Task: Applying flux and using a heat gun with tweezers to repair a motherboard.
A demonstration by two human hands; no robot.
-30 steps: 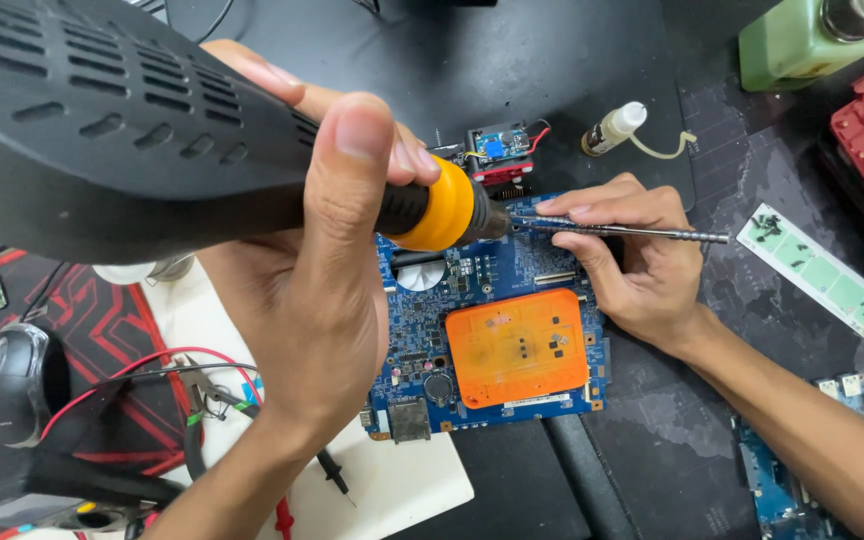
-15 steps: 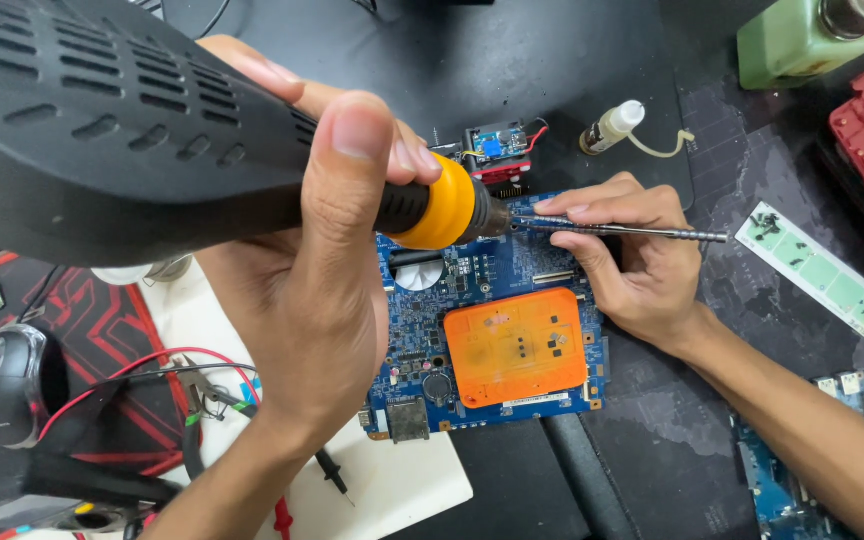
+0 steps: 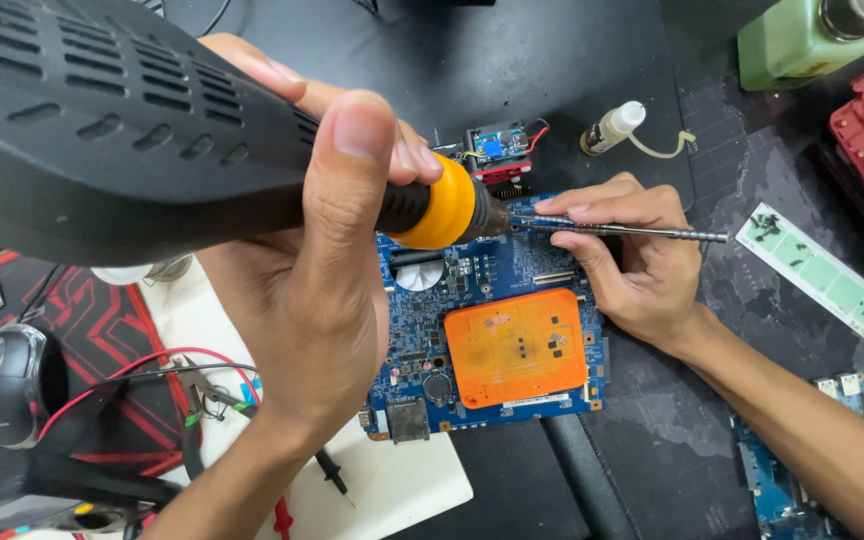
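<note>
Circuit board (image 3: 497,330), blue, flat on the dark tabletop (image 3: 552,60), with an orange pad (image 3: 517,345) over its middle; likely stiff, light and fragile, best taken by its bare edges. Left hand (image 3: 322,270): grip closed round a black hot-air tool (image 3: 122,120), its orange collar and nozzle (image 3: 447,200) aimed at the board's upper edge. Right hand (image 3: 632,260): grip pinching thin metal tweezers (image 3: 632,231), tips at the same spot. Small glue bottle (image 3: 612,128) well apart.

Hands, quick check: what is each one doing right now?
Left hand: closed around the black hot-air tool, nozzle over the blue circuit board.
Right hand: closed on thin metal tweezers, tips at the board.
</note>
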